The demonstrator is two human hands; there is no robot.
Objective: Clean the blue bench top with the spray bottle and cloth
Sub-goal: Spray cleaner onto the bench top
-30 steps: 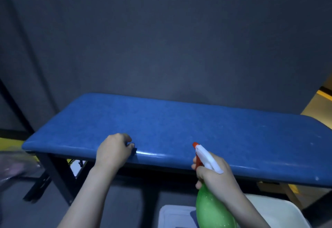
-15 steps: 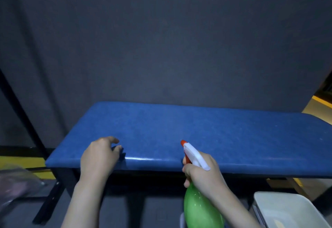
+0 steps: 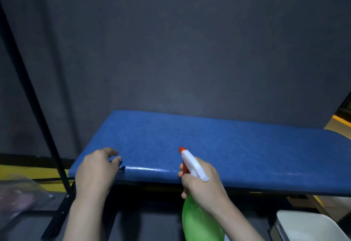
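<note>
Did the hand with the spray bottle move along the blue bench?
Yes. The right hand with the spray bottle shifted left along the bench top, nearer its left end.

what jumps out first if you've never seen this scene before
The long blue bench top spans the middle against a dark wall. At its near edge the right hand grips a green spray bottle, its red-tipped nozzle aimed over the bench, while the left hand rests at the bench's left front edge.

bench top (image 3: 218,145) cut off right, cloth hidden
</note>
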